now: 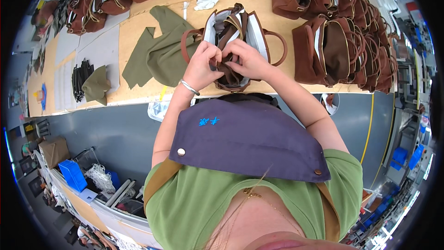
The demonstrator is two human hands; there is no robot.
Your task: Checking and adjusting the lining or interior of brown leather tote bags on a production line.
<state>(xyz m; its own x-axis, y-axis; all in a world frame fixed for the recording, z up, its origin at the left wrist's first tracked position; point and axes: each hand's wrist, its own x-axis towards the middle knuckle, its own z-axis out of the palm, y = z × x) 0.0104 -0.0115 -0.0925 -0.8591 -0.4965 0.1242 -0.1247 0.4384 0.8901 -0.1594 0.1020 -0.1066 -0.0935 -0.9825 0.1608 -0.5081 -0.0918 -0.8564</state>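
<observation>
A brown handbag point(233, 84) stands open at the table's near edge, right in front of me. Pale panels line its inner sides, and its two looped handles point(280, 48) spread out to left and right. Over its near part, my left hand point(202, 65) is closed in a pinch, thumb against fingertips. Facing it closely, my right hand point(247, 61) also has its fingers bent together in a pinch at the dark brown material inside the opening. What lies between the fingertips is too small to make out.
Left of the handbag lies olive green cloth point(169, 44); farther left are a black bundle point(81, 81) and a smaller green piece point(97, 86). Rows of brown handbags point(311, 53) stand at right and far left. Crumpled white material point(206, 2) lies behind. A blue bin point(72, 175) is lower left.
</observation>
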